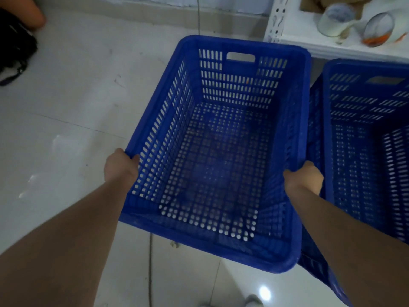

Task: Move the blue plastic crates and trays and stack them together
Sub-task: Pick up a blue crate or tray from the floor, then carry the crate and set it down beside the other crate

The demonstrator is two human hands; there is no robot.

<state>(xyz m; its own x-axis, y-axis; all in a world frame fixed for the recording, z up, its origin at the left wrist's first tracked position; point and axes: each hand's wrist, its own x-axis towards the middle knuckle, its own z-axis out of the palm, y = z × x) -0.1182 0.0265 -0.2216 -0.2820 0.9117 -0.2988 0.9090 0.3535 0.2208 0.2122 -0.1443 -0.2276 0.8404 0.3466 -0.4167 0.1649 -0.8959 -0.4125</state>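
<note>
A deep blue slotted crate [221, 138] fills the middle of the head view, held above the pale tiled floor and empty inside. My left hand [120, 168] grips its left long rim, fingers curled over the edge. My right hand [304, 177] clasps the right long rim. A second blue crate [363, 134] of the same kind stands directly to the right, its near wall touching or almost touching the held crate; part of it runs out of the frame.
A white metal shelf [327, 44] holding two glass jars [336, 21] overhangs the far right. A black bag [15, 47] lies on the floor at the far left. A thin cord [150, 269] runs along the tiles under the crate.
</note>
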